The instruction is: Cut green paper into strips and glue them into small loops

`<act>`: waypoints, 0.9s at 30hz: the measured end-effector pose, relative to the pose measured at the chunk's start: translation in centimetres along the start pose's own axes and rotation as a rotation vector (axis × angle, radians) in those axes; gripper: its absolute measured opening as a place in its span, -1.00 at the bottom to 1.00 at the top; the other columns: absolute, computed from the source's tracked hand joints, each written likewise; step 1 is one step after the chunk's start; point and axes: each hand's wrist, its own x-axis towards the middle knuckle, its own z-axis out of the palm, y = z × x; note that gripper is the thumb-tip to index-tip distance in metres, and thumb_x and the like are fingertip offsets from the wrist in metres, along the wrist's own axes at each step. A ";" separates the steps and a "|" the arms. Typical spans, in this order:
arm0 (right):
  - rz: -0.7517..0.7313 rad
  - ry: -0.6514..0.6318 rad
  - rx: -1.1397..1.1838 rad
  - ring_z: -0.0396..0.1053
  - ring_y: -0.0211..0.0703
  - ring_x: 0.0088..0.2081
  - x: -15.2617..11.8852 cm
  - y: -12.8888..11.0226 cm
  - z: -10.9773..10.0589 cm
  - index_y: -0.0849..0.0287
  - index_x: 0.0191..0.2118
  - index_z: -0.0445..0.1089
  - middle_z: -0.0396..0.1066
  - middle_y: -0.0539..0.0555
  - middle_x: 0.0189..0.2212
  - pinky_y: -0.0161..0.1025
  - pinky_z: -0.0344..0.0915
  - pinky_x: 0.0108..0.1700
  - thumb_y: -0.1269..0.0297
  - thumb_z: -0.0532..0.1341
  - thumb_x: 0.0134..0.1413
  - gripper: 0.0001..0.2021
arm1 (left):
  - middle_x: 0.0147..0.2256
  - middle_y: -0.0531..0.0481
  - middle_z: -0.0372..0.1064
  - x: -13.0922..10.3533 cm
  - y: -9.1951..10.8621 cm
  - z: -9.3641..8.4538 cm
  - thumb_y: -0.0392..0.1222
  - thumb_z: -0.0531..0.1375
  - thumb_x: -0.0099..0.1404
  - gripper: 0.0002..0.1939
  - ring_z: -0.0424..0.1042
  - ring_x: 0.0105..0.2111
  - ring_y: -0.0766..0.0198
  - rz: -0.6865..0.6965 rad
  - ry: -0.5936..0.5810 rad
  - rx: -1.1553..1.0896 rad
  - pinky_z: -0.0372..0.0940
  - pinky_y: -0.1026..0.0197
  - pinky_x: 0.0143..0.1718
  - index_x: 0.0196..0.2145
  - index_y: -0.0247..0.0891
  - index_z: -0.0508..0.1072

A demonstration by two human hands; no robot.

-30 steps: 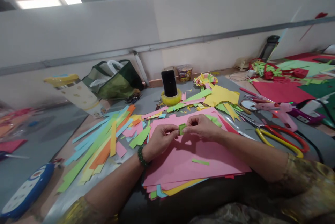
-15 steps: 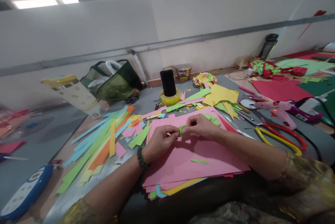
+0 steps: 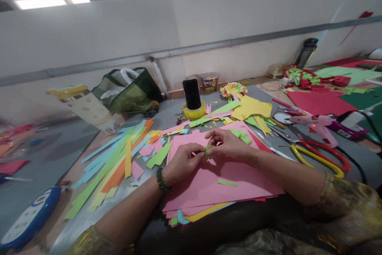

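Observation:
A small piece of green paper (image 3: 208, 151) is pinched between my two hands, above a stack of pink paper sheets (image 3: 193, 195). My left hand (image 3: 186, 159), with a dark green bead bracelet (image 3: 161, 179) at the wrist, grips its left side with thumb and forefinger. My right hand (image 3: 228, 145) holds the other side, and its fingers partly cover the piece. Another green paper piece (image 3: 243, 136) lies just behind my right hand. A thin green paper strip (image 3: 227, 183) rests on the pink sheet nearer to me.
Coloured paper strips (image 3: 119, 163) spread out at left, near a tilted tumbler (image 3: 89, 108). A phone (image 3: 191, 95) stands in a yellow tape roll (image 3: 194, 111) behind the stack. To the right lie scissors (image 3: 319, 157) and a pink glue gun (image 3: 319, 127) with its cord.
The fingers of my right hand have shifted and curled over the green paper, so less of it shows. My left hand stays nearly in place.

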 end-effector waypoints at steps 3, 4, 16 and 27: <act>0.010 -0.017 0.013 0.38 -0.25 -0.48 0.1 0.1 -0.1 0.16 -0.25 0.30 0.40 -0.12 -0.55 -0.29 0.22 -0.38 0.35 0.38 -0.37 -0.57 | -0.48 -0.01 0.53 0.0 -0.1 0.1 -0.27 0.12 0.18 -0.80 0.41 -0.47 0.27 0.014 0.009 0.003 0.28 0.30 -0.40 -0.49 -0.23 0.53; 0.011 -0.022 0.011 0.38 -0.25 -0.49 0.1 0.2 -0.1 0.16 -0.25 0.29 0.40 -0.12 -0.56 -0.29 0.22 -0.38 0.35 0.37 -0.37 -0.57 | -0.47 -0.01 0.53 0.0 -0.2 0.2 -0.28 0.12 0.18 -0.81 0.41 -0.47 0.27 0.020 0.010 0.003 0.28 0.30 -0.40 -0.48 -0.23 0.53; 0.021 -0.063 0.022 0.35 -0.27 -0.50 0.1 0.2 0.0 0.16 -0.23 0.28 0.38 -0.13 -0.59 -0.33 0.15 -0.42 0.36 0.36 -0.35 -0.57 | -0.47 -0.02 0.53 -0.1 -0.4 0.4 -0.26 0.11 0.19 -0.80 0.40 -0.46 0.28 0.025 0.023 0.019 0.29 0.28 -0.37 -0.48 -0.23 0.53; -0.112 0.021 -0.101 0.30 -0.30 -0.46 0.0 0.4 0.1 0.15 -0.20 0.32 0.32 -0.13 -0.53 -0.33 0.19 -0.40 0.41 0.31 -0.25 -0.64 | -0.40 0.01 0.39 0.0 0.2 0.1 -0.13 0.22 0.03 -0.84 0.35 -0.43 0.30 -0.122 -0.034 -0.223 0.31 0.30 -0.43 -0.42 -0.24 0.41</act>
